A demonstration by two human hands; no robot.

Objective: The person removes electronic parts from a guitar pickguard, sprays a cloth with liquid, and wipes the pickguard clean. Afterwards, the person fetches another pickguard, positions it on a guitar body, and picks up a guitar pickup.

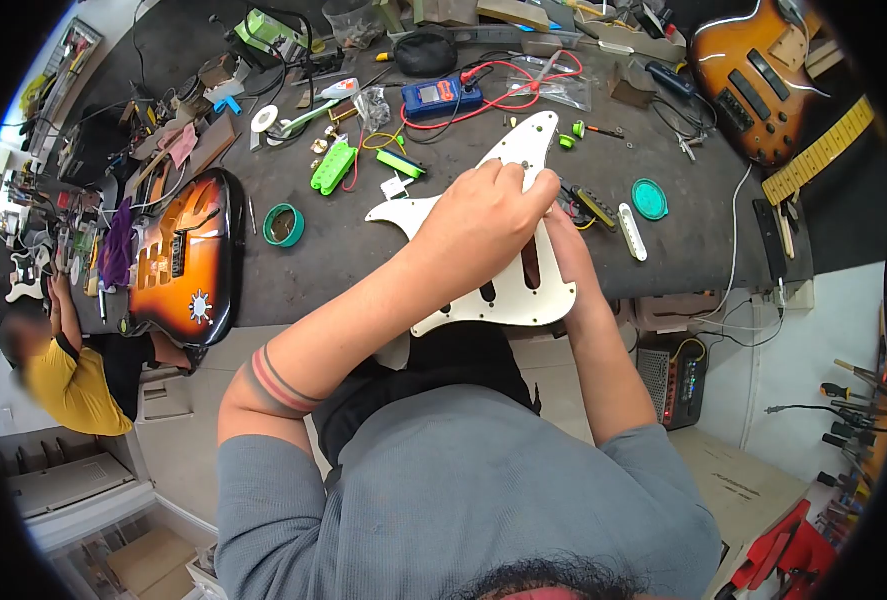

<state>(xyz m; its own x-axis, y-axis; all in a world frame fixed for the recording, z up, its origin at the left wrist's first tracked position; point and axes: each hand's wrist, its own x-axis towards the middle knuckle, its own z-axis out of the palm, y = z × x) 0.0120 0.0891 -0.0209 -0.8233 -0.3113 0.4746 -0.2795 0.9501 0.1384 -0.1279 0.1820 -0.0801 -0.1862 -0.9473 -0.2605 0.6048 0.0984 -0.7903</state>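
A cream-white guitar pickguard (515, 302) with long pickup slots is tilted over the front edge of the bench, above my lap. My left hand (483, 212) lies across its upper part, fingers curled into a closed pinch; whatever is between them is hidden. My right hand (567, 240) grips the pickguard at its right side, its fingers mostly out of sight behind the plate and my left hand. Just right of my hands lie a dark pickup (595, 207) and a white pickup cover (631, 232). Small bright green knobs (566, 141) sit beyond the pickguard's tip.
Bright green pickup covers (333, 168) and a blue multimeter (441, 96) with red leads lie farther back. A teal tub (283, 226) and its lid (650, 198) flank the work. Sunburst guitar bodies (185, 258) rest at both sides. Another person (78, 380) sits far left.
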